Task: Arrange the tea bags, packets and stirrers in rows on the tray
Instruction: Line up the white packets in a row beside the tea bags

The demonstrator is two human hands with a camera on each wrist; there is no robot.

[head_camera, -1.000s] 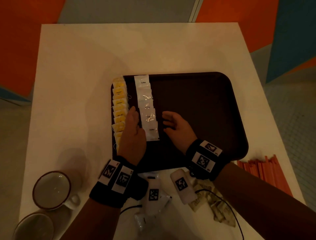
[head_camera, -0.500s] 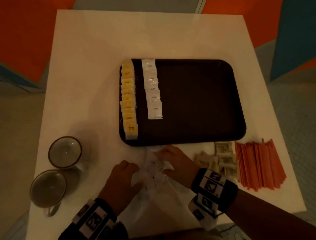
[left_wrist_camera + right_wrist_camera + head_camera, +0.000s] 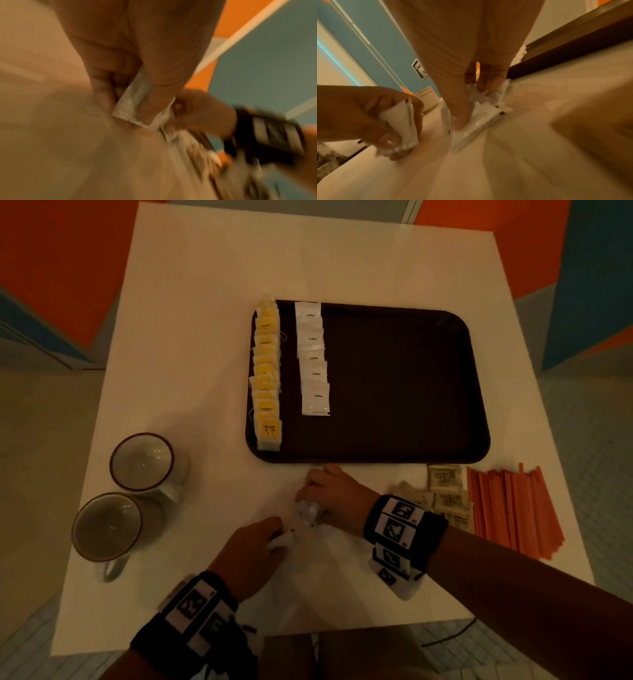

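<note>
Lower centre of the head view, left hand (image 3: 251, 554) pinches a white packet (image 3: 281, 541) on the table (image 3: 205, 302); just right, right hand (image 3: 334, 496) curls fingers round more white packets (image 3: 308, 511); upper centre, tray (image 3: 404, 385) carries tea bags (image 3: 267, 374) and coffee packets (image 3: 313, 359) in rows; far right, orange stirrers (image 3: 513, 508)

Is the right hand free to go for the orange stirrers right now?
Probably not yet. The right hand is gripping white packets. The stirrers lie uncovered on the table to its right, so the path looks clear.
</note>
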